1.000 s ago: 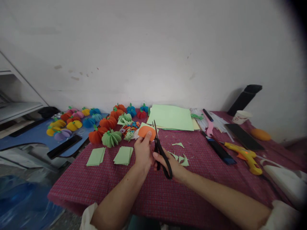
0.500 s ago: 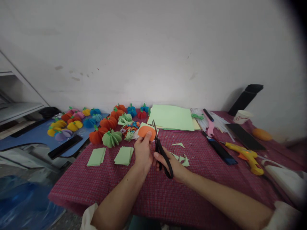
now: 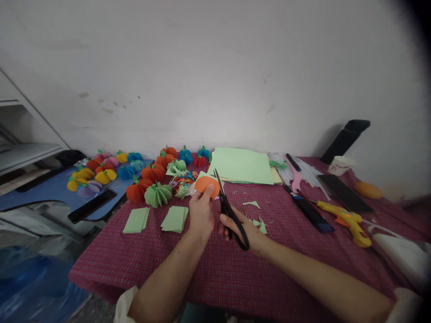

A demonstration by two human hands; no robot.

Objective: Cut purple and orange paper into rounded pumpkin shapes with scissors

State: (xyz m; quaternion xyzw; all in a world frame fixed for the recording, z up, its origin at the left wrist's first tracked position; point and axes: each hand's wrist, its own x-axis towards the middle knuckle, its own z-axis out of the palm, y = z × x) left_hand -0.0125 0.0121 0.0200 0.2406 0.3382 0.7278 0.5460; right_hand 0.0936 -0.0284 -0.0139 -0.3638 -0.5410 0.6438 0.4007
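Note:
My left hand (image 3: 202, 213) pinches a rounded piece of orange paper (image 3: 206, 185) between thumb and fingers. Black-handled scissors (image 3: 232, 213) are in my right hand (image 3: 244, 229), their blades pointing up and slightly apart beside the paper's right edge. Left of my hands lie two small stacks of green paper, one nearer (image 3: 174, 219) and one farther left (image 3: 136, 220). A green paper pumpkin (image 3: 158, 194) stands behind them. Pale green offcuts (image 3: 261, 225) lie behind my right hand, partly hidden by it.
Large green sheets (image 3: 240, 165) lie near the wall. Colourful paper pumpkins (image 3: 153, 172) and scraps (image 3: 183, 181) are at the left. On the right are a utility knife (image 3: 310, 208), a yellow glue gun (image 3: 346, 220), a paper cup (image 3: 340, 165) and a dark flat object (image 3: 345, 193).
My right hand and the scissors' handles have shifted slightly right, away from my left hand. The orange paper stays in my left hand, nearly in place.

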